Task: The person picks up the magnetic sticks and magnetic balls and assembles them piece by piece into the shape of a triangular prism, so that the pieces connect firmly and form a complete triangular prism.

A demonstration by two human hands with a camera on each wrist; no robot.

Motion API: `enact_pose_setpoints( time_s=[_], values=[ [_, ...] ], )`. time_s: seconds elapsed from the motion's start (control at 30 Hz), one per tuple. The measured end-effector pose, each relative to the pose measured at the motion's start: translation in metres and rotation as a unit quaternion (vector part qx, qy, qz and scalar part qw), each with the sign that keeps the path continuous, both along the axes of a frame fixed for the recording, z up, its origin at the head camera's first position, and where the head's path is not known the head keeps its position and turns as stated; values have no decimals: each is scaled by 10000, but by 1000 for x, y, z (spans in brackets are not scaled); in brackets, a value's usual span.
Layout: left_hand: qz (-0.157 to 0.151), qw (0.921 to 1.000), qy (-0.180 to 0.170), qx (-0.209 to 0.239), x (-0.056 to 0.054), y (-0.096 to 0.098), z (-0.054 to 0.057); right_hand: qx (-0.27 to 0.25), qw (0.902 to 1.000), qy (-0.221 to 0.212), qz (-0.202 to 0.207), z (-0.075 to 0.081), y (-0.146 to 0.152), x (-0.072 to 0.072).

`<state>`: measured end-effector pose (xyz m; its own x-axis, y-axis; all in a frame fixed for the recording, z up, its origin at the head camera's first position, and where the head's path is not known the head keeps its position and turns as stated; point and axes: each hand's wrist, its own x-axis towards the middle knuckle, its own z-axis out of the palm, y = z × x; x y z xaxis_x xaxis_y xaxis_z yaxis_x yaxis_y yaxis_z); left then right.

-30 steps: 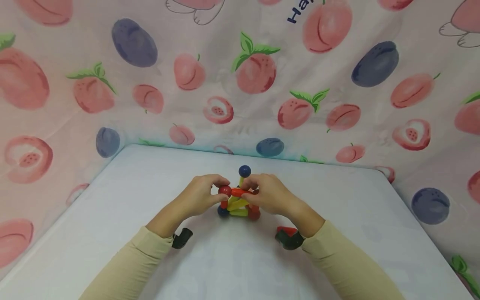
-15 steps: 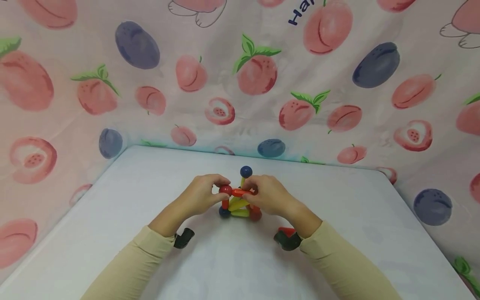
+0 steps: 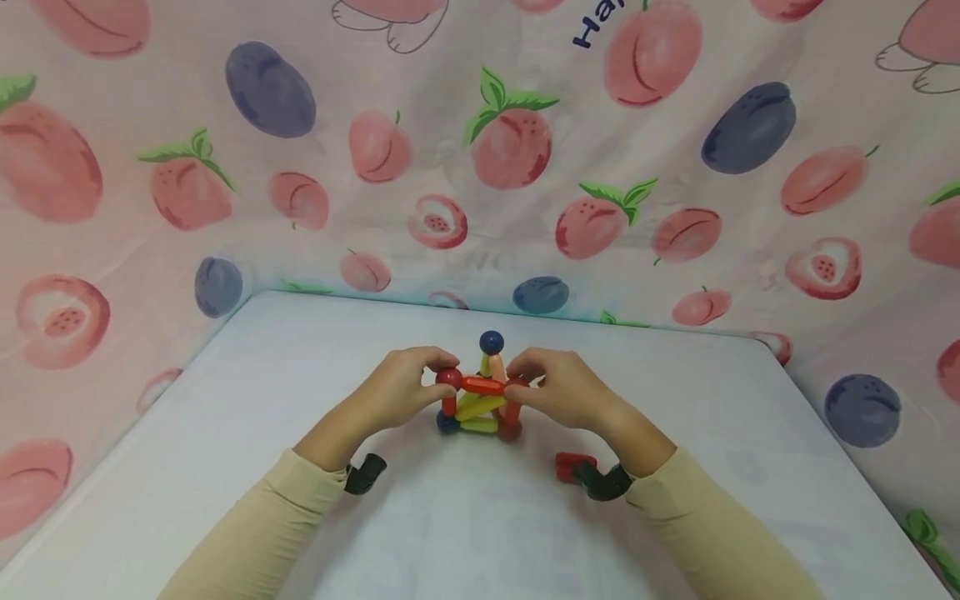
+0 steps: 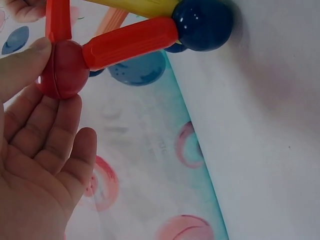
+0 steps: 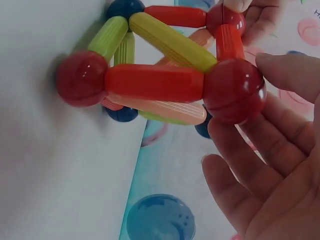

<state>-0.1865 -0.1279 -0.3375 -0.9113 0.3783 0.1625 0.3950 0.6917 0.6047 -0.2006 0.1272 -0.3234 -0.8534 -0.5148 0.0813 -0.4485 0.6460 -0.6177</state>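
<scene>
A frame of ribbed magnetic rods and balls stands on the table. My left hand (image 3: 405, 385) pinches the red ball (image 4: 67, 70) at its upper left corner between thumb and fingers. At the upper right corner, my right hand (image 5: 280, 150) holds another red ball (image 5: 235, 92), thumb on one side and fingers underneath. A red rod (image 3: 482, 385) runs level between these two balls. Below it are a slanting yellow rod (image 5: 172, 40), an upright red rod (image 5: 155, 82), a lower red ball (image 5: 82, 78) and a blue ball (image 4: 205, 24). Another blue ball (image 3: 491, 342) tops the frame behind.
Dark curved pieces (image 3: 365, 474) sit at both wrists. A small red piece (image 3: 574, 467) shows beside the right wrist. The white table (image 3: 315, 550) meets a fruit-print cloth (image 3: 450, 167) at the back.
My right hand has shifted right, from the level red rod to the ball at its right end, uncovering the rod and the peach-coloured rod behind. The left hand stays on its ball.
</scene>
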Motion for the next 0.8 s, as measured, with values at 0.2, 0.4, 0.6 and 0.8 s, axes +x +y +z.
enact_pose_setpoints(
  time_s=[0.2, 0.4, 0.6, 0.8],
  values=[
    [96, 9999, 105, -19, -7, -1, 0, -346, 9976, -447, 405, -2, 6, 8],
    [439, 9988, 232, -12, -7, 1, 1, -591, 9955, -509, 539, -1, 8, 10],
    [260, 9973, 560, 408, 14, 14, 4, -585, 9974, 209, -362, 1, 15, -3],
    [-43, 9969, 301, 732, 34, 38, 0, -189, 9989, 65, -429, -2, 14, -22]
  ],
)
